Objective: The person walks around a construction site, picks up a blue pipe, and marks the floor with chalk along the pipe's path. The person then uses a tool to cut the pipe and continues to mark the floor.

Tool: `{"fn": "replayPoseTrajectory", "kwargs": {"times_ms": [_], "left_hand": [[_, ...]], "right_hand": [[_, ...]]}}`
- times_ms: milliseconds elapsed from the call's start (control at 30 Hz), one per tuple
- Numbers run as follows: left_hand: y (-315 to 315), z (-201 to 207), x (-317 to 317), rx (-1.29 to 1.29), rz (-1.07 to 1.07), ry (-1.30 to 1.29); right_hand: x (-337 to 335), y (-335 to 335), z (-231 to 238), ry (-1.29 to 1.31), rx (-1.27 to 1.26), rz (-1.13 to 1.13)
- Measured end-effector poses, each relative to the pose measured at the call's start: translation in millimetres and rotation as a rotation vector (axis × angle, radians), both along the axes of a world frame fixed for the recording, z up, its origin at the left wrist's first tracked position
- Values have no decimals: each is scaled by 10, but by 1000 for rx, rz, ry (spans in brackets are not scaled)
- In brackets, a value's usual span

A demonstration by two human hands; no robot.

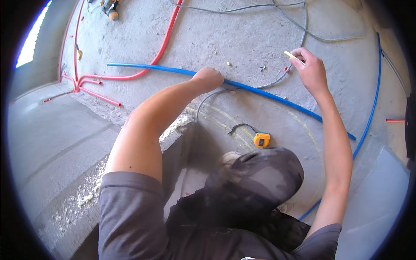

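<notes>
A long, straight blue pipe (268, 95) slants from the far left to the near right above the floor. Around its middle my left hand (208, 79) is closed. To the right and farther off, my right hand (309, 65) pinches a thin, pale yellow stick (289, 55), its exact kind unclear, apart from the pipe. Near my knee (277, 173) lies a yellow tape measure (261, 140) with a dark wrist strap on the concrete. A grey cable (277, 79) curves along the floor behind the pipe.
Red conduits (166, 39) run over the floor on the left. A drill (111, 9) lies at the far left. Another blue pipe (373, 108) curves at the right, near a short red pipe piece (395, 120). A raised concrete ledge (56, 134) borders my left.
</notes>
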State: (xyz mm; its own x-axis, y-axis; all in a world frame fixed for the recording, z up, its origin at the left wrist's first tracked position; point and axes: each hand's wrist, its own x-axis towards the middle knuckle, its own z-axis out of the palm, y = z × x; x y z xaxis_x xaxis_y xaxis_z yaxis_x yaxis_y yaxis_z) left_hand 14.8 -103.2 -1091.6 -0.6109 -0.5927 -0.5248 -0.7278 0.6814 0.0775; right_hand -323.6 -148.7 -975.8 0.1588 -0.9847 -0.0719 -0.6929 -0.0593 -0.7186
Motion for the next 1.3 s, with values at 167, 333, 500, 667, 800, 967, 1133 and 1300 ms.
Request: {"fn": "replayPoseTrajectory", "kwargs": {"times_ms": [167, 333, 500, 667, 800, 967, 1133, 1300], "left_hand": [[21, 119, -34, 60, 21, -8], [-53, 121, 1, 44, 30, 24], [-109, 180, 39, 85, -19, -11], [-58, 191, 63, 76, -52, 2], [-133, 156, 160, 53, -112, -19], [-181, 129, 1028, 46, -62, -124], [-226, 356, 1866, -11, 206, -192], [-245, 132, 2101, -25, 192, -84]], "right_hand": [[683, 64, -449, -151, 75, -51], [1249, 560, -1092, -248, -46, -83], [1472, 801, -1457, -151, -89, -132], [1484, 848, -1518, -29, -176, -108], [1448, 837, -1573, -11, -204, -134], [1451, 839, -1555, 15, -184, -150], [1470, 821, -1610, -4, -212, -162], [1483, 842, -1602, 18, -229, -175]]}}
